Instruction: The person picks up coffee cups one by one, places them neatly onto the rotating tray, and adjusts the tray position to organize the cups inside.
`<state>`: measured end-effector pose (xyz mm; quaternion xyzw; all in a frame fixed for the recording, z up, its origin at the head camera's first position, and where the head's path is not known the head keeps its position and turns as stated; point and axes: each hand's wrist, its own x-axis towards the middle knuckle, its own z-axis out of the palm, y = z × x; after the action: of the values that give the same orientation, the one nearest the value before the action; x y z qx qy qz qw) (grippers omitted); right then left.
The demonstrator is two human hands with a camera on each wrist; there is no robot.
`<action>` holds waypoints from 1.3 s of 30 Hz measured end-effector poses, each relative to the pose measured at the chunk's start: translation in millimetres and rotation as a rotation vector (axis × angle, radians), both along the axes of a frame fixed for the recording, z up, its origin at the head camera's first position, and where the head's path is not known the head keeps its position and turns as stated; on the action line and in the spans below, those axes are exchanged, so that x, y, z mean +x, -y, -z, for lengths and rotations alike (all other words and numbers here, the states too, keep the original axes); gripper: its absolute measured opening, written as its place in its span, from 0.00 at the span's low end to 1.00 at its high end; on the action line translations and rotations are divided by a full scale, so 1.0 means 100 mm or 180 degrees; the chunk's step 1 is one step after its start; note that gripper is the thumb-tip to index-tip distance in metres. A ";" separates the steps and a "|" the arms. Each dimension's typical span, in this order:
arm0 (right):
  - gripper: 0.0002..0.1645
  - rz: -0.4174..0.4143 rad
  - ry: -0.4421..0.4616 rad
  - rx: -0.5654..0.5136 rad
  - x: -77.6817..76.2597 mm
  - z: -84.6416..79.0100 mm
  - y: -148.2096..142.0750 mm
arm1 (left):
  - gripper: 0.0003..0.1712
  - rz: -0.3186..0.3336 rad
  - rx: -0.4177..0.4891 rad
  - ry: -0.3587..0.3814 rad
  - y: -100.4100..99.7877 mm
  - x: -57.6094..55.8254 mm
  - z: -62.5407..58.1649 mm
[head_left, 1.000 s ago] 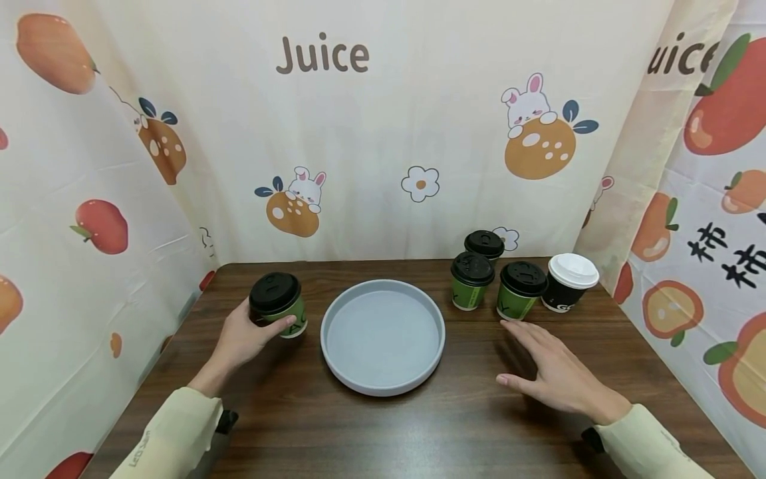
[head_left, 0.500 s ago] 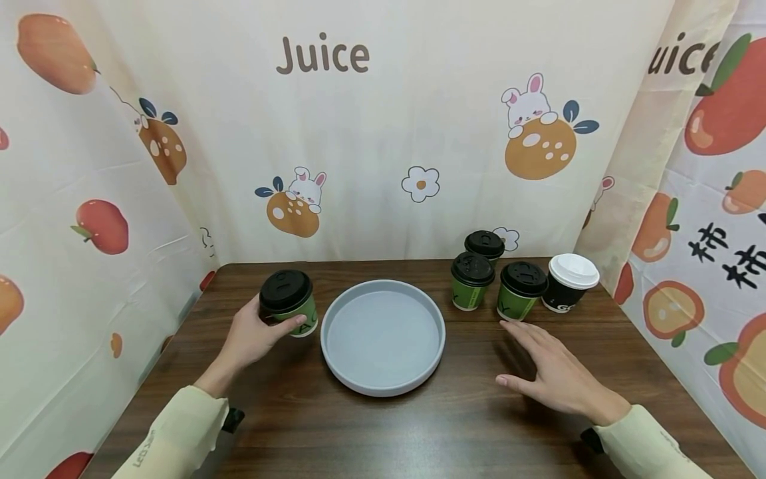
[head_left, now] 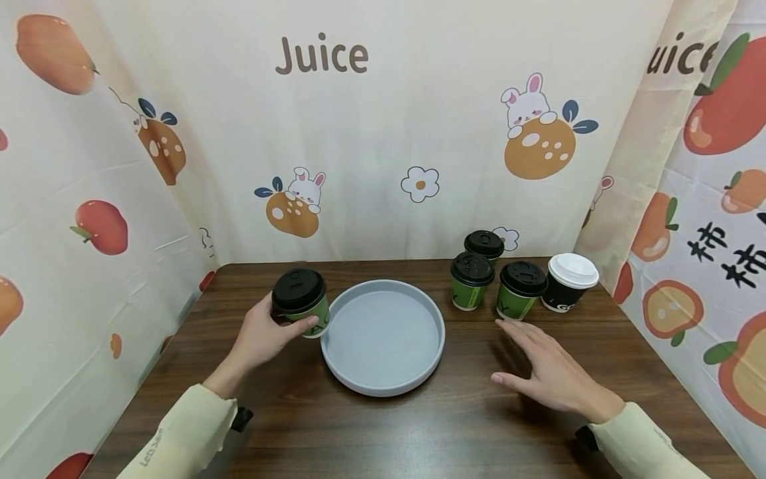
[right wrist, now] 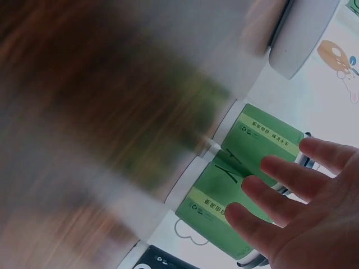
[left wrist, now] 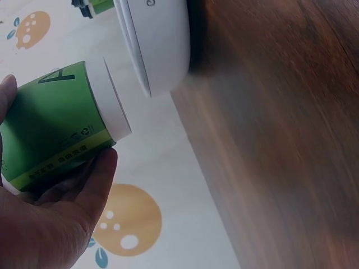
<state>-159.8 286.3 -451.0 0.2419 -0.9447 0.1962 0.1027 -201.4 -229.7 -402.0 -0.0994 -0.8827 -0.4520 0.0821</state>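
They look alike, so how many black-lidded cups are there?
4: the held cup in the left fingers; right of the tray, the partly hidden back cup, the middle cup before it, and the near cup alongside.

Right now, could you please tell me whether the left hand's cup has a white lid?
No, the green cup in the left hand has a black lid.

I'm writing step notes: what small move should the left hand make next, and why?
Probably ease the cup rightward, over the tray. The left hand grips it clear of the table, close to the tray's left rim, and the tray's inside is bare.
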 end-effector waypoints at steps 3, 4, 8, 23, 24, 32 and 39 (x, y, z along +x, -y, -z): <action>0.55 -0.0008 -0.0003 -0.0004 -0.01 0.00 0.02 | 0.37 0.0028 0.0012 0.0001 -0.03 0.01 -0.01; 0.55 -0.0007 -0.0005 -0.0009 -0.01 0.00 0.02 | 0.37 0.0037 0.0017 0.0006 -0.04 0.01 -0.01; 0.55 -0.0010 -0.0014 -0.0013 -0.02 0.01 0.04 | 0.37 0.0069 0.0030 0.0028 -0.07 0.01 -0.01; 0.54 -0.0020 -0.0038 -0.0036 -0.06 0.04 0.09 | 0.37 0.0177 0.0130 0.0035 -0.20 0.05 0.01; 0.54 -0.0020 -0.0035 -0.0041 -0.07 0.04 0.09 | 0.37 0.0185 0.0137 0.0046 -0.21 0.05 0.01; 0.53 0.0012 0.0005 -0.0056 -0.07 0.04 0.12 | 0.37 0.0248 0.0173 0.0077 -0.25 0.06 0.03; 0.53 0.0029 0.0040 -0.0075 -0.07 0.04 0.15 | 0.38 0.0309 0.0205 0.0031 -0.29 0.08 0.05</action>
<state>-167.3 270.9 -455.3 0.2351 -0.9440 0.2083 0.1005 -193.5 -200.7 -406.6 -0.1371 -0.8622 -0.4841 0.0589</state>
